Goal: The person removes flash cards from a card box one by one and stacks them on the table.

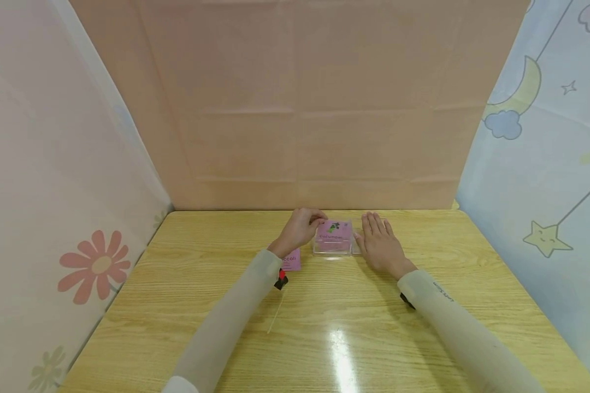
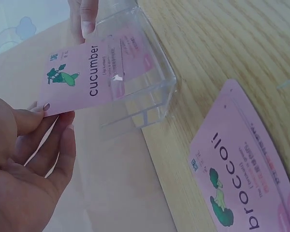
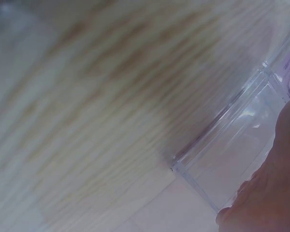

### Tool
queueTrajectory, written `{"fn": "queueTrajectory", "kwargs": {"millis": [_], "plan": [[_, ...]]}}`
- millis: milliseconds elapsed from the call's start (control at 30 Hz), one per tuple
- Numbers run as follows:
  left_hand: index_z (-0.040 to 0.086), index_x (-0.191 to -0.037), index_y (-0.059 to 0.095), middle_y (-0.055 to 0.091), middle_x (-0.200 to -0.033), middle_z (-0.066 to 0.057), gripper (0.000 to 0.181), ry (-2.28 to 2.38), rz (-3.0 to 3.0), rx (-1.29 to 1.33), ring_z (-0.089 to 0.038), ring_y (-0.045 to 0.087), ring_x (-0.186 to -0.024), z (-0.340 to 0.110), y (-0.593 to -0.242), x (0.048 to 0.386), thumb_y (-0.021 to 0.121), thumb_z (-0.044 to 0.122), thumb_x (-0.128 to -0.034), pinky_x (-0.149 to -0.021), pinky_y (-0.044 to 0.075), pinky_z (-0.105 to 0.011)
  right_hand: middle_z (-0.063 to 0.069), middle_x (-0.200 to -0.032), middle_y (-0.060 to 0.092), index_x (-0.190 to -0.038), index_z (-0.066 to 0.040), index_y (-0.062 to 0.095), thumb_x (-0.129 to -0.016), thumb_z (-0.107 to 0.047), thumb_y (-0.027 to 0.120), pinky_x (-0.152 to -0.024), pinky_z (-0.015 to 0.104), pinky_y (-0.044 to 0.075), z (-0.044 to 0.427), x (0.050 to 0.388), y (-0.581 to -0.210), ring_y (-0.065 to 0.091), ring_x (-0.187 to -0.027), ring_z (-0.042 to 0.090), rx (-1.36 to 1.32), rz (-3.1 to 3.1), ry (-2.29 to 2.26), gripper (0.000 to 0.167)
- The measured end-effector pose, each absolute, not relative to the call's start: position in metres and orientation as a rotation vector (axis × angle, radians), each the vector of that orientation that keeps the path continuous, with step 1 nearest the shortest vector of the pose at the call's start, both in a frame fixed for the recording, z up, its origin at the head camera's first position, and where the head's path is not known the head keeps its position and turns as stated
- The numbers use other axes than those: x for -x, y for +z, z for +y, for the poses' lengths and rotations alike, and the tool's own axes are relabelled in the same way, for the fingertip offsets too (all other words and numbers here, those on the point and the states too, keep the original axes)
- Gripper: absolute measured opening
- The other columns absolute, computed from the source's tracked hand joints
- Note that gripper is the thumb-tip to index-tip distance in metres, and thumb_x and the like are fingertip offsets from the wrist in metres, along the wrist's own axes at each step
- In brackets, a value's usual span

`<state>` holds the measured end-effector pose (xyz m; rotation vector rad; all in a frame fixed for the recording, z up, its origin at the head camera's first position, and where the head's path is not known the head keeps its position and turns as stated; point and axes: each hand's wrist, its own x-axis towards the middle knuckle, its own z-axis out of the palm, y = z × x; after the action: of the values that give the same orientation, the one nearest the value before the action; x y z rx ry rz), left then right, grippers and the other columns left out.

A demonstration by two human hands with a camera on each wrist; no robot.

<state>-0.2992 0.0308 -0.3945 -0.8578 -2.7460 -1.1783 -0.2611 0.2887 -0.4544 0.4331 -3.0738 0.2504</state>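
Observation:
A pink cucumber card stands in the left part of a clear plastic holder, its lower part behind the transparent front wall. With thumb and fingers my left hand pinches the card's upper left corner, as the left wrist view shows on the cucumber card. My right hand lies with straight fingers over the right part of the holder, partly covering it. On the table below the left wrist lies a pink broccoli card, partly hidden by the arm in the head view.
The wooden table runs back to a brown paper-like backdrop, close behind the holder. Patterned curtains stand along the left and right sides. A thin pale string hangs near the left wrist.

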Motion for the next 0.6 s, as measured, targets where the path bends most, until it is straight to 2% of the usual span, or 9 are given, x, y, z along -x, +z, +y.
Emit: {"fn": "queueTrajectory", "kwargs": {"millis": [133,233,333,400,467,533,600], "plan": [[0.006,-0.115,0.079,0.08,-0.118,-0.01,0.02,-1.214,-2.733,0.824,-0.021,0.076,-0.105,0.027,-0.393,0.297,0.061,0.01,-0.1065,-0.086,0.064,-0.031,0.028,-0.175,0.008,-0.166,0.007,0.004,-0.115,-0.041,0.021,-0.133,0.065,0.005,0.289,0.261,-0.455,0.003,-0.164,0.046,-0.439,-3.079,0.253,0.071],[0.007,-0.115,0.079,0.08,-0.119,-0.009,0.02,-1.225,-2.723,0.796,-0.02,0.077,-0.106,0.024,-0.392,0.296,0.061,0.012,-0.1067,-0.083,0.062,-0.027,0.028,-0.175,0.008,-0.166,0.006,0.004,-0.115,-0.041,0.021,-0.134,0.065,0.005,0.289,0.261,-0.455,0.003,-0.164,0.045,-0.44,-3.084,0.253,0.071],[0.007,-0.116,0.079,0.08,-0.118,-0.01,0.021,-1.247,-2.711,0.755,-0.019,0.077,-0.099,0.022,-0.391,0.295,0.062,0.015,-0.1068,-0.068,0.055,-0.019,0.028,-0.175,0.007,-0.166,0.006,0.003,-0.115,-0.041,0.021,-0.134,0.065,0.003,0.289,0.26,-0.455,0.003,-0.164,0.046,-0.441,-3.089,0.249,0.071],[0.007,-0.115,0.078,0.08,-0.117,-0.01,0.021,-1.287,-2.699,0.718,-0.02,0.075,-0.09,0.021,-0.391,0.294,0.062,0.016,-0.1068,-0.055,0.045,-0.019,0.027,-0.175,0.006,-0.166,0.006,0.002,-0.116,-0.04,0.022,-0.134,0.065,0.002,0.29,0.259,-0.455,0.002,-0.164,0.045,-0.438,-3.095,0.25,0.071],[0.007,-0.114,0.078,0.08,-0.115,-0.011,0.02,-1.335,-2.684,0.676,-0.022,0.075,-0.087,0.019,-0.391,0.293,0.063,0.017,-0.1066,-0.049,0.039,-0.019,0.028,-0.175,0.005,-0.166,0.006,0.001,-0.116,-0.039,0.022,-0.133,0.065,0.002,0.29,0.258,-0.455,0.002,-0.164,0.046,-0.44,-3.096,0.249,0.071],[0.008,-0.112,0.078,0.081,-0.112,-0.011,0.018,-1.383,-2.674,0.639,-0.023,0.077,-0.087,0.018,-0.391,0.292,0.063,0.018,-0.1062,-0.049,0.042,-0.019,0.028,-0.175,0.005,-0.166,0.007,0.002,-0.116,-0.038,0.023,-0.133,0.066,0.002,0.29,0.258,-0.455,0.001,-0.164,0.046,-0.442,-3.094,0.248,0.07],[0.008,-0.111,0.077,0.081,-0.11,-0.011,0.017,-1.429,-2.666,0.611,-0.025,0.079,-0.091,0.017,-0.39,0.291,0.064,0.017,-0.1056,-0.057,0.055,-0.02,0.028,-0.175,0.005,-0.166,0.007,0.002,-0.116,-0.038,0.023,-0.133,0.066,0.002,0.29,0.258,-0.456,0.001,-0.164,0.046,-0.445,-3.092,0.244,0.07]]}}
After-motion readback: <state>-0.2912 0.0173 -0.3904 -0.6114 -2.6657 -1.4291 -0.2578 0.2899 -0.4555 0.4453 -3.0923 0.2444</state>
